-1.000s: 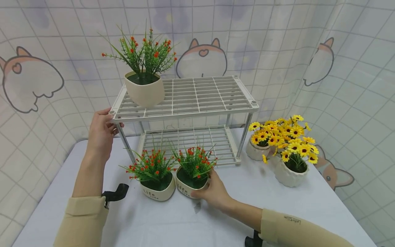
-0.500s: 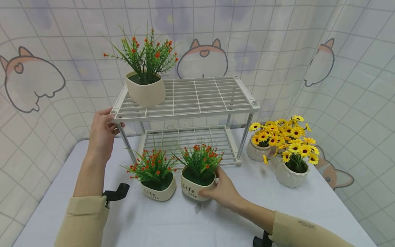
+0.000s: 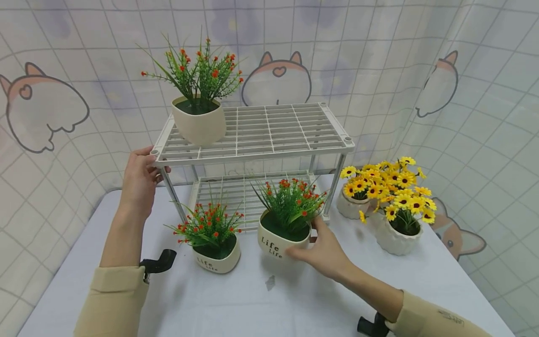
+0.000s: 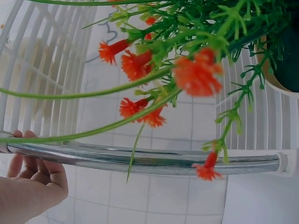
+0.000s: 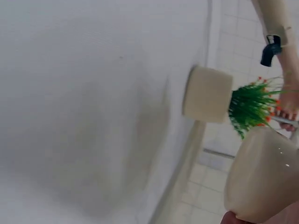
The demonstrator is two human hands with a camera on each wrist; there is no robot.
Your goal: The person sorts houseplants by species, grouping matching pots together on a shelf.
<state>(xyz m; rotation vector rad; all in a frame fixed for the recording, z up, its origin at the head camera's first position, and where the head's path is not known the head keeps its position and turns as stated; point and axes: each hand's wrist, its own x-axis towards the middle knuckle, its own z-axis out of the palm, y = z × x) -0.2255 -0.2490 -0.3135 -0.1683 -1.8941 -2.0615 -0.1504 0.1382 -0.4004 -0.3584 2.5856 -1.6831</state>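
Note:
My right hand (image 3: 326,250) grips the right side of a cream flowerpot (image 3: 278,245) with red flowers, raised off the table in front of the rack. In the right wrist view this flowerpot (image 5: 261,182) fills the lower right corner. My left hand (image 3: 141,180) holds the front left corner of the white two-tier rack (image 3: 278,154), its fingers curled at the top of the metal post (image 4: 140,161). A second red-flowered pot (image 3: 216,257) stands on the table to the left of the lifted one. Another red-flowered pot (image 3: 200,124) sits on the left of the top shelf.
Yellow-flowered white pots (image 3: 397,238) stand on the table to the right of the rack. A small grey mark (image 3: 270,282) shows on the white tablecloth (image 3: 236,309). A checked curtain (image 3: 379,70) with cartoon animals hangs behind and at both sides.
My right hand has lifted its flowerpot from beside the second red-flowered pot, moving it up and to the right. My left hand stays on the rack's corner.

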